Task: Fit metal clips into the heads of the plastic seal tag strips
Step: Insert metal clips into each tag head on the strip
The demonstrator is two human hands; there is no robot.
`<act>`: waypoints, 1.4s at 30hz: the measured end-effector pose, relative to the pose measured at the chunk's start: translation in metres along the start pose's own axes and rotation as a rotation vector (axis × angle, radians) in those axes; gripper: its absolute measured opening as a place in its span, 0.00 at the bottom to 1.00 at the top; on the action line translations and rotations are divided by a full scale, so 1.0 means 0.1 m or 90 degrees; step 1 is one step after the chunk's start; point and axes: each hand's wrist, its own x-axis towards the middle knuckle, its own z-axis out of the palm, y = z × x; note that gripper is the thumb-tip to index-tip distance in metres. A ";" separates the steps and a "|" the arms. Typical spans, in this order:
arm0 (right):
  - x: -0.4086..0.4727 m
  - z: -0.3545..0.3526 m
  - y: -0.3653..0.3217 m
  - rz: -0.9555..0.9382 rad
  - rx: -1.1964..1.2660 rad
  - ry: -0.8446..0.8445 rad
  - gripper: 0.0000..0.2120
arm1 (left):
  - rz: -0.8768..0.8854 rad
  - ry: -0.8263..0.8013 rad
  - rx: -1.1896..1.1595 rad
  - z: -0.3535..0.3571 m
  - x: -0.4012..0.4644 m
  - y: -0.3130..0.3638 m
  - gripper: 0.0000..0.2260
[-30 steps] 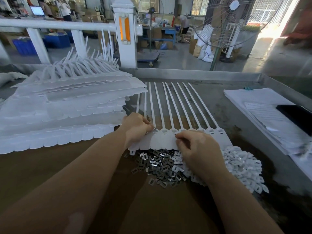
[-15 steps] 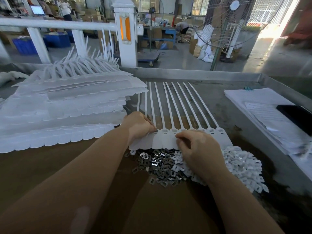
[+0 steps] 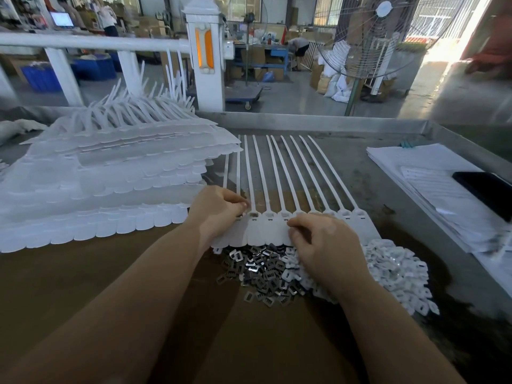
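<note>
A joined row of white plastic seal tag strips [image 3: 266, 231] lies flat mid-table, tails pointing away from me. My left hand [image 3: 219, 209] rests on the row's left end, fingertips pinched together at a strip head; whether a clip sits between them is hidden. My right hand [image 3: 324, 242] lies curled over the tags right of the middle, fingertips pressed on a tag. A heap of small metal clips [image 3: 260, 273] lies just in front of the row, partly under my right hand.
A tall stack of white tag strip sheets [image 3: 110, 184] fills the left of the table. White plastic pieces [image 3: 396, 270] are heaped at the right of the clips. Papers [image 3: 432, 173] and a black phone [image 3: 487, 189] lie far right. A raised metal rim [image 3: 318, 121] bounds the table's back.
My left hand's fingertips have shifted slightly right along the strip heads. My right hand has barely moved.
</note>
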 end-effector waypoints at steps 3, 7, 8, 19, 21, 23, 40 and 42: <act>0.00 0.00 0.00 0.002 0.005 0.000 0.10 | 0.025 0.092 -0.010 0.02 -0.10 -0.05 0.07; -0.01 -0.01 -0.01 0.000 0.013 0.005 0.09 | 0.065 0.197 0.057 0.03 -0.21 -0.14 0.08; -0.01 -0.01 -0.01 -0.001 0.014 0.003 0.09 | 0.068 0.211 0.075 0.03 -0.22 -0.17 0.09; -0.01 0.00 -0.01 -0.014 0.014 -0.005 0.09 | 0.054 0.216 0.103 0.01 -0.28 -0.24 0.06; -0.02 -0.01 -0.01 -0.016 0.016 -0.006 0.08 | 0.055 0.217 0.090 0.01 -0.29 -0.24 0.07; -0.03 0.00 -0.01 -0.019 0.018 -0.006 0.08 | 0.052 0.225 0.053 -0.01 -0.29 -0.24 0.08; -0.02 0.01 -0.02 -0.044 0.032 0.020 0.07 | 0.019 0.131 -0.068 -0.10 -0.23 -0.30 0.10; -0.02 0.01 -0.03 -0.060 0.041 0.042 0.06 | 0.018 0.120 -0.075 -0.10 -0.23 -0.30 0.12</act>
